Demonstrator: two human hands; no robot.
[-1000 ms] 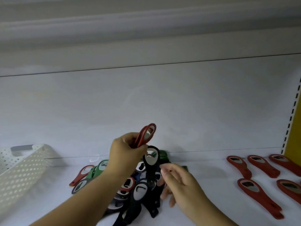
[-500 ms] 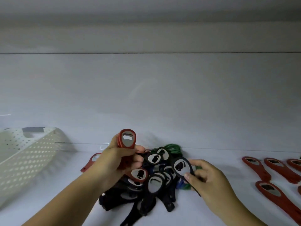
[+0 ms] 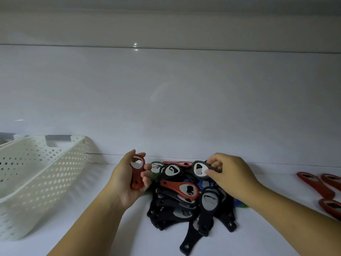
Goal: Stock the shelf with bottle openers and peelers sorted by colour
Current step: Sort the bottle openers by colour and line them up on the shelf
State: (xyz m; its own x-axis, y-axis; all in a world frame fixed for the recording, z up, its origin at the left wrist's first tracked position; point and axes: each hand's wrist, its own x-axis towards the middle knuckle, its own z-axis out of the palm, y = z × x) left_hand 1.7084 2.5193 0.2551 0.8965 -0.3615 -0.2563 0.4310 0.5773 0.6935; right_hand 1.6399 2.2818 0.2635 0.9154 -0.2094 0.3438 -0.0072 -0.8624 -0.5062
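Head view, looking forward and down onto a white shelf backed by a plain white rear panel. Left hand is closed around a red bottle opener, fingers and thumb curled about its handle; the opener stands roughly upright, metal-lined head uppermost, just to the left of the mixed heap. Whether a second opener sits behind it in that grip cannot be determined. Right hand pinches a black bottle opener between thumb and fingertips, just beside its metal head, at the rear right of the heap; whether this opener is lifted clear or touches the others cannot be told. The heap lies mid-shelf between the two hands and is mostly black openers, overlapping at various angles, handles fanned toward the camera. A second red opener lies flat across its top, head to the right. A green opener sits at the rear left edge, close to the fingers of the left hand, and a further red one lies along the back. Blue pieces show beneath the right hand; their type is unclear. Sorted red openers lie flat at far right, well apart from the heap, partly cut by the frame edge. A white perforated basket stands at far left, against the rear panel.
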